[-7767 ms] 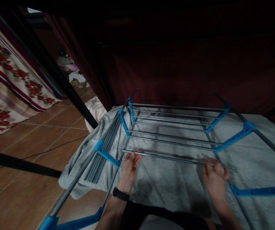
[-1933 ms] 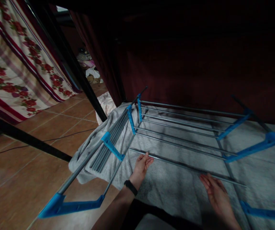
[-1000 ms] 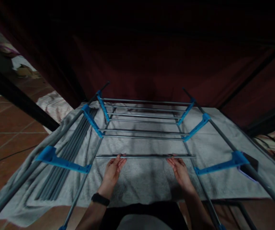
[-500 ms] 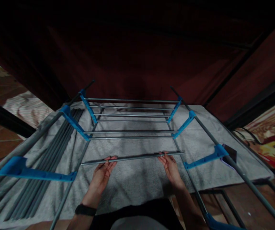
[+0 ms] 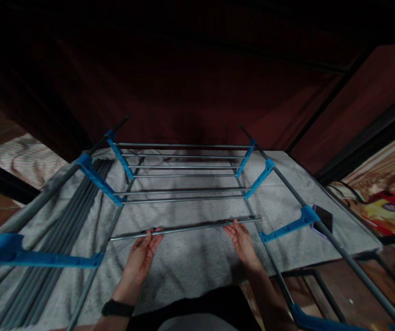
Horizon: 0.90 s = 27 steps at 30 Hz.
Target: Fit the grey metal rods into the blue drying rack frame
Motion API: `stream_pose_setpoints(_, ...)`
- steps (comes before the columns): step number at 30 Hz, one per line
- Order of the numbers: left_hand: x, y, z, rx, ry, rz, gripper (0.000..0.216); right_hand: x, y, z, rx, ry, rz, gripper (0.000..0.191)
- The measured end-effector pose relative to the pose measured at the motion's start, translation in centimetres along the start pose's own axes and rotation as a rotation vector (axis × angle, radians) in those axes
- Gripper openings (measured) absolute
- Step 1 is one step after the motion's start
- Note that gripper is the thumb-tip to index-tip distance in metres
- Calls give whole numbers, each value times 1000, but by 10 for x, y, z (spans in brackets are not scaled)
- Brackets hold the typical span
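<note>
Between both hands I hold a thin grey metal rod (image 5: 190, 228) roughly level above a grey cloth. My left hand (image 5: 144, 252) pinches it left of the middle, and my right hand (image 5: 240, 240) pinches it toward its right end. Around the hands stands a rack frame of grey tubes with blue plastic brackets; the left near bracket (image 5: 39, 253) and right near bracket (image 5: 287, 225) have no rod joining them. Farther back, several rods (image 5: 183, 200) span the left middle bracket (image 5: 99, 178) and right middle bracket (image 5: 260, 178), and the far pair.
Several loose grey tubes (image 5: 56, 239) lie side by side on the cloth (image 5: 190, 271) at left. A phone (image 5: 322, 220) rests beside the right upright. Behind the rack is a dark red panel (image 5: 183, 92). A red and yellow package (image 5: 390, 214) sits far right.
The view has shifted slightly, so the rack appears a little farther left. Both hands keep their grip on the rod, which stays in nearly the same place between the side frames.
</note>
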<state>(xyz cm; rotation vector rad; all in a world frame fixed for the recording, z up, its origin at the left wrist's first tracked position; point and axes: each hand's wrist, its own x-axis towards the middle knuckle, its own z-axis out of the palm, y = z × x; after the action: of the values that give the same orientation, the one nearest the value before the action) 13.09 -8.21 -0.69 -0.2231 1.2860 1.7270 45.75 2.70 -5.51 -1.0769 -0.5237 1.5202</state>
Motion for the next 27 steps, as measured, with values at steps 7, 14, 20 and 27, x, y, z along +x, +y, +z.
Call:
stream_pose_setpoints(7, -1, 1, 1, 1, 14, -8, 35, 2, 1, -2, 2, -8, 8, 50)
stream_pose_setpoints(14, 2, 3, 0, 32, 22, -15, 32, 4, 2, -2, -8, 0, 20, 60)
stream_pose_setpoints(20, 2, 4, -1, 67, -4, 8, 32, 7, 7, -3, 0, -11, -3, 57)
stream_pose_setpoints(27, 3, 1, -1, 68, -5, 20, 32, 8, 5, -11, 0, -86, 8, 38)
